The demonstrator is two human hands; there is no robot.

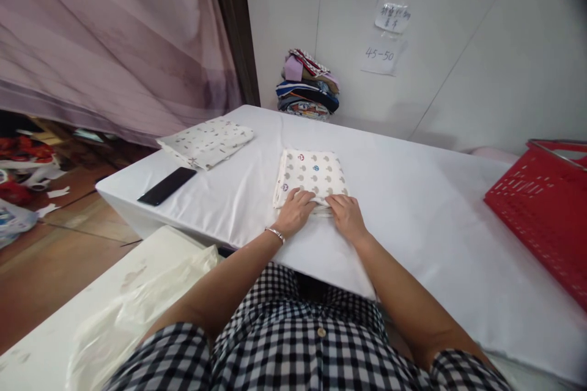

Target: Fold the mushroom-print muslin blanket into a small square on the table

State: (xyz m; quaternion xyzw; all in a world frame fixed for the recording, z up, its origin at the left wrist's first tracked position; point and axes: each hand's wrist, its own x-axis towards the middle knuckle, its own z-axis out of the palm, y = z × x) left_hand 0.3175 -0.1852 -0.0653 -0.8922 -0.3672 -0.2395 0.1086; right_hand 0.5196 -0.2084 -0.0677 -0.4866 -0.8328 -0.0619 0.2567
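Note:
A folded white cloth (316, 172) with a print of grey, red and blue mushroom-like shapes lies on the white-covered table in front of me. Its near edge is between the fingers and thumbs of both hands. My left hand (294, 212), with a bracelet at the wrist, grips the left part of that edge. Closed on the right part of it is my right hand (347, 216), a short gap from the left. The thumbs are mostly hidden. Farther left lies another folded white cloth (208, 139) with a small dark print.
A black phone-like slab (167, 186) rests near the table's left edge. A red plastic basket (541, 201) stands at the right. Folded fabrics (308, 88) are stacked by the wall. At lower left, a plastic bag (151, 299) lies on a pale surface (55, 333).

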